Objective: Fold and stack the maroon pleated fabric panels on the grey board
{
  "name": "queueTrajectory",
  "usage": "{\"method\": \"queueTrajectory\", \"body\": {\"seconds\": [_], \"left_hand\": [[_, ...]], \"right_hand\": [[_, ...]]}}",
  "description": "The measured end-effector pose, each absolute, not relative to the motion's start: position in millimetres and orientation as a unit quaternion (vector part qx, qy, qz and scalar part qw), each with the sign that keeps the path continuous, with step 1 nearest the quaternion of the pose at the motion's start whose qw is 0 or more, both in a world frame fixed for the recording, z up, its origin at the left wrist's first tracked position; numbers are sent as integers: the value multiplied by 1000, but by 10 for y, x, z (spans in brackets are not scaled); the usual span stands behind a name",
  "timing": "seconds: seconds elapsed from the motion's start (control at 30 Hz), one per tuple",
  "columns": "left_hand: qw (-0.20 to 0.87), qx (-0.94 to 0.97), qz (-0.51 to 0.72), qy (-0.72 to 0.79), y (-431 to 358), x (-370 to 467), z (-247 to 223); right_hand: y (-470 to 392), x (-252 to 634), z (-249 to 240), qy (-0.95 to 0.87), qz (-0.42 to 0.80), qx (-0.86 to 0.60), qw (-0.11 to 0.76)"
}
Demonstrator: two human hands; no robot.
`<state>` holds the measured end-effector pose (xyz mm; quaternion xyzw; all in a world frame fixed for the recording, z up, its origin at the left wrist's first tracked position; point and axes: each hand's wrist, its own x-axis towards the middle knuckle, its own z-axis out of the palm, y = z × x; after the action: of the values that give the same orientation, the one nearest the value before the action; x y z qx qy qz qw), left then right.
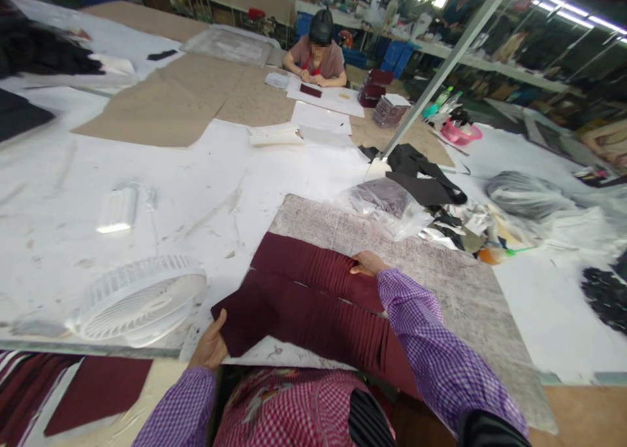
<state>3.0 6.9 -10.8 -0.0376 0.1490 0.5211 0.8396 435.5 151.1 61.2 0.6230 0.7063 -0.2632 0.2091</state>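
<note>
Two rows of overlapping dark maroon sheet pieces, of fabric or leather, lie fanned out before me: a back row and a front row. At the left end of the front row, my left hand grips the edge of a maroon piece, thumb on top and the other fingers partly hidden. My right hand rests on the back row's right part, its fingers bent over the edge of a maroon piece. Under the rows is a worn grey board. My right forearm covers part of the rows' right end.
A white fan lies left on the white-covered table, with a white block behind it. A plastic bag, black scraps and a slanting metal pole stand back right. Across the table, a person works near stacked maroon pieces.
</note>
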Motion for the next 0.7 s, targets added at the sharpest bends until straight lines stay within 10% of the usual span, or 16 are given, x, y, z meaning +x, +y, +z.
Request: {"method": "queueTrajectory", "body": {"seconds": [0.33,0.7], "left_hand": [[866,-34,493,69,76,-11,-186],[867,-40,490,76,69,2,-176]], "right_hand": [[1402,4307,603,706,-210,644,208],[1026,4256,551,741,-84,666,20]]}}
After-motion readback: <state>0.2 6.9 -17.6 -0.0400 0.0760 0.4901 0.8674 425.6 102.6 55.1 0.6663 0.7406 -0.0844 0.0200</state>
